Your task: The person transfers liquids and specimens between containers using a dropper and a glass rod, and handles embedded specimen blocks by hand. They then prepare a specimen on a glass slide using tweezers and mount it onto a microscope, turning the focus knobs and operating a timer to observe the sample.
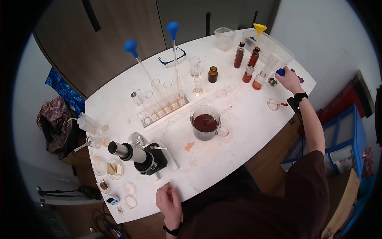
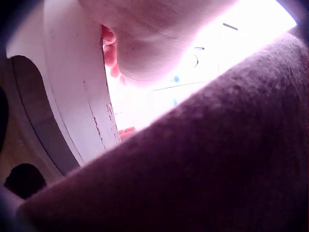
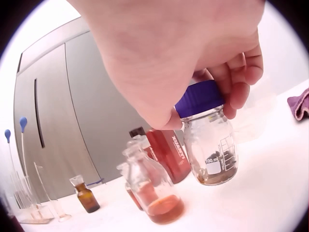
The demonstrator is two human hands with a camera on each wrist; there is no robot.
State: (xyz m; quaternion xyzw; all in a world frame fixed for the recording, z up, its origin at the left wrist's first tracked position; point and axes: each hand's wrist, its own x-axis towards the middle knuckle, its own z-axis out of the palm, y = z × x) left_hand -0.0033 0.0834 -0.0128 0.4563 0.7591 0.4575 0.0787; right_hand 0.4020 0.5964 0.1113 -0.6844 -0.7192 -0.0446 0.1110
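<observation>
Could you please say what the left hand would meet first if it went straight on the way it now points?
The left hand would probably meet the microscope first, though how high it hangs over the table is unclear.

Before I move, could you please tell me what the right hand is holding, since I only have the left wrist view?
Observer: The right hand grips the blue screw cap of a clear glass bottle.

Operator: Thank you. Could you tell me whether that bottle is empty?

Observer: It is not; some brown material lies at the bottom.

Operator: And what stands just beyond the left hand, please?

Observer: In the head view, it is the microscope.
</observation>
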